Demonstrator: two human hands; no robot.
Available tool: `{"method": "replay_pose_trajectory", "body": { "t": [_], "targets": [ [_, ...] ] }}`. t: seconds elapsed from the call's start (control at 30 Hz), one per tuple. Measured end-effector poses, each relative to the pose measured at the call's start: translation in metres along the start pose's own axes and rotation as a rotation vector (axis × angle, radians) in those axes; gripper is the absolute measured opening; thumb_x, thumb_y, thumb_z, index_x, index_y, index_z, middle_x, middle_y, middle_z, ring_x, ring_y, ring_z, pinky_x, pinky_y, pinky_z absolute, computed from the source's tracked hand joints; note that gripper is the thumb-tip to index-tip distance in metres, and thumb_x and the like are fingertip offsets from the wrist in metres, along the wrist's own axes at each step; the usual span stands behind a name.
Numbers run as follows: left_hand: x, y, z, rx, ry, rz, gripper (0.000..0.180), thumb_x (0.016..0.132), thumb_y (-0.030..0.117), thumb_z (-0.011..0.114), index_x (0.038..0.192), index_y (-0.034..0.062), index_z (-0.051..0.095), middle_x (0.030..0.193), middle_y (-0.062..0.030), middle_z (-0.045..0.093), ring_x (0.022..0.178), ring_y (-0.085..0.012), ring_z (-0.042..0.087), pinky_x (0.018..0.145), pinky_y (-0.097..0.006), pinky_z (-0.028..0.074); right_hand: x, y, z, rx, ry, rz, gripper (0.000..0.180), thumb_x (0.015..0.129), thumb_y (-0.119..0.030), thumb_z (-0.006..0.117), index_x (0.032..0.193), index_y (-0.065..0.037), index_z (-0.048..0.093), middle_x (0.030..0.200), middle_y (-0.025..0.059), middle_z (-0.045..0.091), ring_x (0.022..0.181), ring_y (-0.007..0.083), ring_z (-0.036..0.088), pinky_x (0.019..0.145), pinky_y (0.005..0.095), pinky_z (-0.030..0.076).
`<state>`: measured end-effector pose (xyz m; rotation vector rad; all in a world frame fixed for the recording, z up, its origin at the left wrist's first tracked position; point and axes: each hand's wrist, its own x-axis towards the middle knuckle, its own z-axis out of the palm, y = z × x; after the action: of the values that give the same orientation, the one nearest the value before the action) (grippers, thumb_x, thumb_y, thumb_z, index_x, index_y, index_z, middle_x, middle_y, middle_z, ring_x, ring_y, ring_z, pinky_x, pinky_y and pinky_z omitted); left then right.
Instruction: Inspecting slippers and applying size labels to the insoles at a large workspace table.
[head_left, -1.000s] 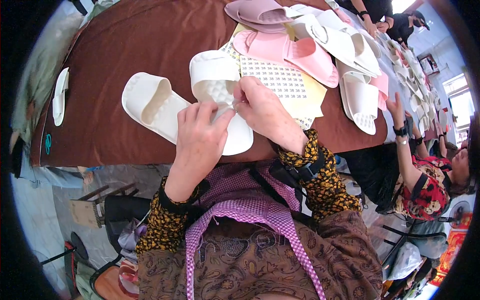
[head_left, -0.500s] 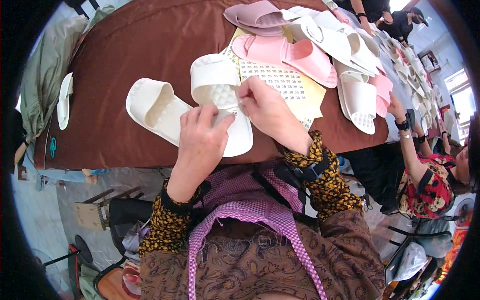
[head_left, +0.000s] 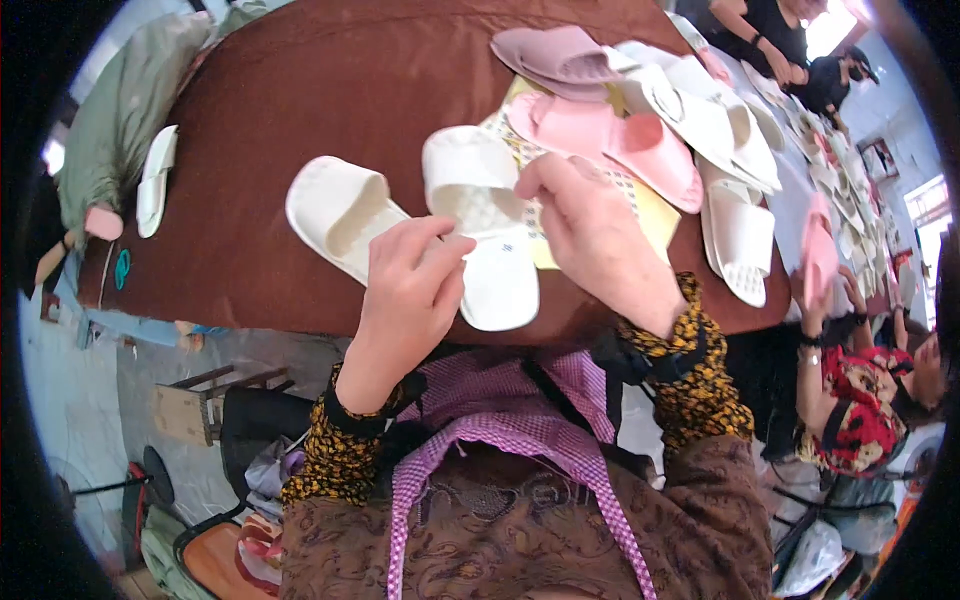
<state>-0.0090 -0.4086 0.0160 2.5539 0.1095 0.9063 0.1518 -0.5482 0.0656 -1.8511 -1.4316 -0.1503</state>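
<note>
White slipper (head_left: 480, 215) is lying at table centre, both hands working it: left hand (head_left: 408, 290) at seven o'clock pinching its sole, right hand (head_left: 590, 225) at three o'clock curling loosely on its edge. Its partner slipper (head_left: 340, 215) is waiting untouched at nine o'clock; handling looks midway.

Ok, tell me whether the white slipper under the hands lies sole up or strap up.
Strap up: the white slipper shows its strap band and footbed, with the left hand and right hand on it.

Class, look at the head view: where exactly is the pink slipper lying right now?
The pink slipper lies upper right of centre on the brown table, beyond the right hand, between a mauve slipper and white slippers.
</note>
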Motion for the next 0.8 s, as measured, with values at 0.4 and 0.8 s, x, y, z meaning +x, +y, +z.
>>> {"method": "replay_pose_trajectory", "body": {
  "t": [0.4,0.8],
  "targets": [
    [-0.024,-0.128,-0.06,-0.034,-0.036,-0.36,0.048,0.084,0.028,0.064,0.118,-0.0057,0.057,0.112,-0.0245,0.062,0.107,-0.0403,0.056,0.088,-0.046,0.045,0.071,0.055,0.044,0.002,-0.565,-0.02,0.049,0.089,-0.024,0.062,0.127,0.005,0.05,0.113,0.0217,0.062,0.102,0.0293,0.062,0.086,0.0371,0.049],
    [-0.046,-0.107,-0.07,0.111,0.043,-0.553,0.053,0.084,0.032,0.069,0.121,-0.0048,0.056,0.107,-0.0161,0.059,0.1,-0.0303,0.049,0.089,-0.038,0.042,0.085,0.043,-0.053,0.018,-0.128,0.292,0.033,0.082,-0.018,0.07,0.104,0.005,0.066,0.085,0.0108,0.067,0.077,0.0148,0.063,0.069,0.0293,0.05]
  ]
}}
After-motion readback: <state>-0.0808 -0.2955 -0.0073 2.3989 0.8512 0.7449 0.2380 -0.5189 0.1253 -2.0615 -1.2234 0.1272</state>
